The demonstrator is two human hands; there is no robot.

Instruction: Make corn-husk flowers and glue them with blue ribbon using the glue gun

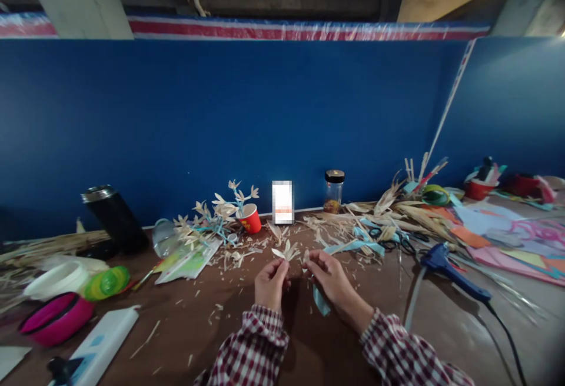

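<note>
Near the middle of the table, my left hand point(271, 282) pinches a pale husk flower point(288, 252) by its base, its petals spread upward. My right hand point(329, 277) is a short way to the right, its thumb and fingers closed on a small pale husk petal point(306, 258). A light blue paper strip point(321, 302) shows just below my right hand; whether the fingers hold it I cannot tell. The flower and the petal are apart. Beyond them, husk scraps point(278, 231) lie on the brown table point(247, 339).
A red paper cup point(250, 219) and finished husk flowers point(207, 221) stand behind left. A lidded glass jar point(333, 192) is at the back. To the right lie scissors point(399, 242) and a blue glue gun point(454, 272); a power strip point(99, 348) is front left.
</note>
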